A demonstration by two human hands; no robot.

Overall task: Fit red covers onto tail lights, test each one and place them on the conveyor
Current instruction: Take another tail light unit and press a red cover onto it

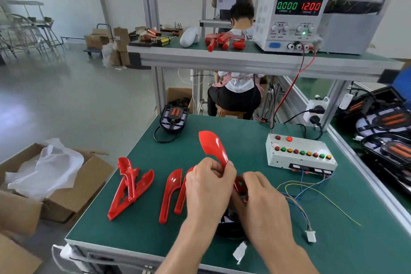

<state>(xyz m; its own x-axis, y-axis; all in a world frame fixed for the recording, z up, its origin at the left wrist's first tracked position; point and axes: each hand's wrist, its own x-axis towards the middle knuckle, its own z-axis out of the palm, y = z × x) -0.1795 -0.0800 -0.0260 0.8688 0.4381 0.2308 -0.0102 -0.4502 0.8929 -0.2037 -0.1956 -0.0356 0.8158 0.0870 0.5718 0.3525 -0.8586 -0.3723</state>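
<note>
Because the red cover [213, 149] must seat over the dark tail light [231, 224] lying beneath both wrists, the person holds it raised near the centre of the green bench [244, 127], its broad rounded end pointing toward 11 o'clock and its narrow end buried in the fingers. The left hand [208, 187] is curled round that narrow end. The right hand [259, 196], just beside it at 3 o'clock, has its fingers bent down onto the tail light, of which only a dark edge and a red sliver show; whether it grips or merely steadies the part cannot be told. In my judgement this is the fitting step, with the cover not yet snapped home.

Spare covers [172, 193] lie at 9 o'clock, laid out singly, probably for quick pickup; a stacked pair [130, 187] lies further out the same way. At 2 o'clock sits the test box [300, 153] with its row of coloured buttons, and its loose wires end in a white connector [311, 236] at 4 o'clock, near the work, presumably ready for the test. Another tail light [174, 119] rests at 11 o'clock. The power supply [291, 20] stands on the upper shelf at 1 o'clock.
</note>
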